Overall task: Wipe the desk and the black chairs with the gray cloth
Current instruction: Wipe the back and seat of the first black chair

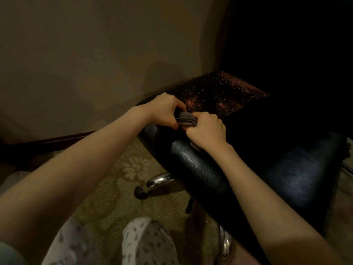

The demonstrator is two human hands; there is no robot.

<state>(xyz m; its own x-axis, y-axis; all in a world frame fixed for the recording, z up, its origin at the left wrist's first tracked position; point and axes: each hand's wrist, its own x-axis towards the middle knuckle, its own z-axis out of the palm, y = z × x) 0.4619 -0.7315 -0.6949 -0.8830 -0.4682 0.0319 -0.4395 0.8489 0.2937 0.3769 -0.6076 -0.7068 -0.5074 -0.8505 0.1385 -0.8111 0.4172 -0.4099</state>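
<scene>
Left hand (165, 109) and right hand (205, 129) both clench bunched gray cloth (186, 121) over black chair (200, 167); probably refolding for a clean face

We see two forearms, bare along all of their visible length: the left forearm (86, 153) and the right forearm (267, 188). Each ends in a bare grip, the left grip (164, 109) and the right grip (206, 129). At the near edge our legs are covered by soft, loose trousers (147, 243). They are off-white and printed all over with small dark grey shapes, perhaps butterflies or bows; the dim warm light leaves the motif unclear. In the near left corner is a sliver of pale grey-blue fabric (7, 253). We cannot tell which garment it belongs to.
</scene>
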